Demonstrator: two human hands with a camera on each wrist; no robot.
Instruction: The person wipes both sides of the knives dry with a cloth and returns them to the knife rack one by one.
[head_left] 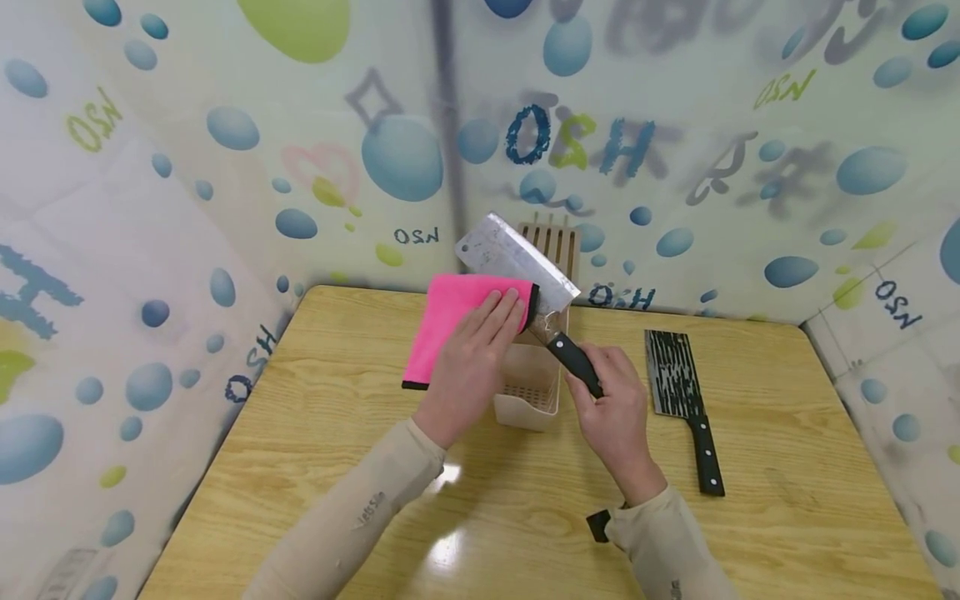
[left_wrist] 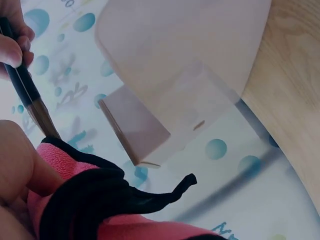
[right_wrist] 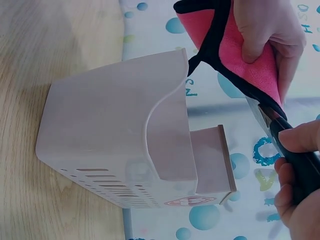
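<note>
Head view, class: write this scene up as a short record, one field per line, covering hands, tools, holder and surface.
Left hand: pinches pink cloth over the silver cleaver
Right hand: grips that cleaver's black handle
Second cleaver: lies on the table, right of the hands, black-streaked blade
Holder: beige, slotted, below the held cleaver
Table: wood-grained

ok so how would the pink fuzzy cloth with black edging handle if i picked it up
The pink fuzzy cloth is likely floppy, since its black edging bends and bunches in the left wrist view. It is probably light, as it looks like thin fabric. Its fuzzy surface suggests little slipping.
</note>
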